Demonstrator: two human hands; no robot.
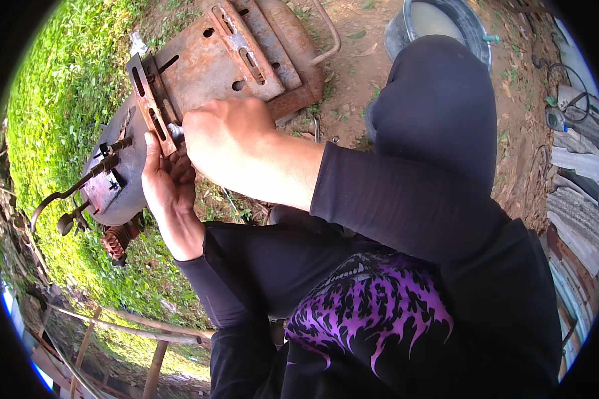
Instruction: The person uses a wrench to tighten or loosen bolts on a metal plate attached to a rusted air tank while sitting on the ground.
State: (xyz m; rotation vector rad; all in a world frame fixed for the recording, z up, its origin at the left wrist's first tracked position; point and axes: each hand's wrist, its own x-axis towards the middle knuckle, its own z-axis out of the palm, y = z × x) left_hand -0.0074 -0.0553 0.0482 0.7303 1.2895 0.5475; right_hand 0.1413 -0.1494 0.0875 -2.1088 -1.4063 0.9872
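A rusty metal tank lies on its side in front of me, with a flat top plate and slotted metal rails on it. My left hand grips the near end of the narrow slotted rail, thumb along its edge and fingers curled underneath. Beside it my right hand is closed in a fist, knuckles up, against the tank's near side. A small silvery piece shows between the right fingers and the rail; its kind is hidden. A second, wider slotted rail sits farther right on the plate.
A bucket of cloudy liquid stands at the far right beside my raised knee. Bent rusty pipes stick out from the tank's left end. A finned rusty part lies below them. Corrugated sheets line the right side.
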